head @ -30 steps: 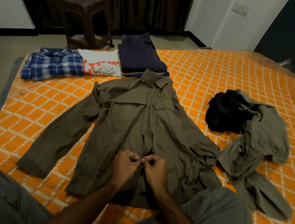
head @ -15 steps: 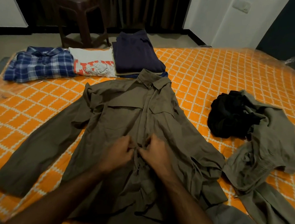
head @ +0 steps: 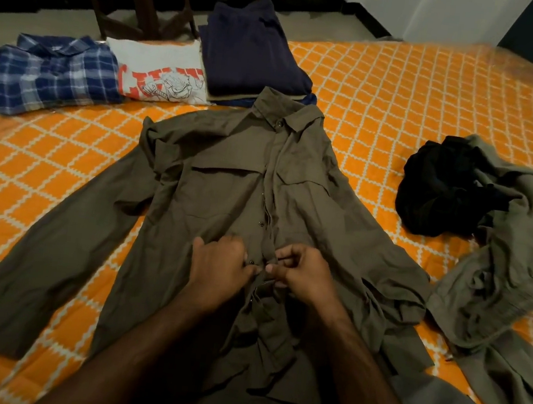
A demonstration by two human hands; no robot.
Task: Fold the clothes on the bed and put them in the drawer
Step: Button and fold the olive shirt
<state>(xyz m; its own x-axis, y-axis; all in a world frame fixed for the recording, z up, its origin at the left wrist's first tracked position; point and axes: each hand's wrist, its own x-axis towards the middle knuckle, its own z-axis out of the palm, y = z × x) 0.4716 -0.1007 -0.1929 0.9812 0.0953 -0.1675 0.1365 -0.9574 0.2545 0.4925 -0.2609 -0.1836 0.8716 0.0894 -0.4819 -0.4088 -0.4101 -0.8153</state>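
Moved: since half a second ago both hands have slid a little down the front placket, and I now see two dark buttons above them where their knuckles covered the cloth.
Left hand (head: 222, 265): clenched, fingertips pinching the left edge of the placket beside a small dark button.
Right hand (head: 303, 272): curled, thumb and forefinger nipping the opposite edge of the placket; the two hands almost touch.
Olive shirt (head: 225, 196): matte woven cotton, long-sleeved, lying front-up on the bed, collar away from me, flap pockets on the chest, wrinkled and bunched at the hem and right sleeve.
Bed cover (head: 406, 94): orange with a white wavy lattice, under a glossy clear plastic film.
Folded stack: blue plaid shirt (head: 49, 74), white printed tee (head: 160, 71), navy garment (head: 250, 48), in a row past the collar.
Unfolded pile: crumpled black cloth (head: 441, 189) touching rumpled grey-green trousers (head: 517, 283), at my right.
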